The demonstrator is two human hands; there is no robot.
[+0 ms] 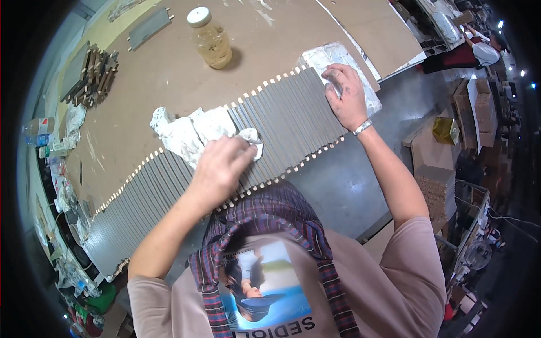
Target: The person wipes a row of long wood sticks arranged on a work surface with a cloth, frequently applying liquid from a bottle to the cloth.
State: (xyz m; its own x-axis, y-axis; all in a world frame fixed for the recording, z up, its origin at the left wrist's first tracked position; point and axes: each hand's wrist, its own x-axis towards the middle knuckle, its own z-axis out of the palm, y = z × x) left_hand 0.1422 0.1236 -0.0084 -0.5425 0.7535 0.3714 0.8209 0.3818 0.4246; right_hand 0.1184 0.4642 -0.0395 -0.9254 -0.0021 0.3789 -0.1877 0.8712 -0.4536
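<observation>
Fingers (241, 152): left hand (222, 164) clutches white cloth (189, 134); right hand (348, 97) half-curled beside slats (293, 110).

Two hands (221, 166) (346, 93) (one jar (211, 45))

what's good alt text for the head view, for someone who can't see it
A person's left hand holds a white cloth against a long row of grey slats with pale end pegs; the right hand is at the row's right end, by a white block. Beyond, a lidded jar of yellowish liquid and piled slats sit on a brown table.
</observation>
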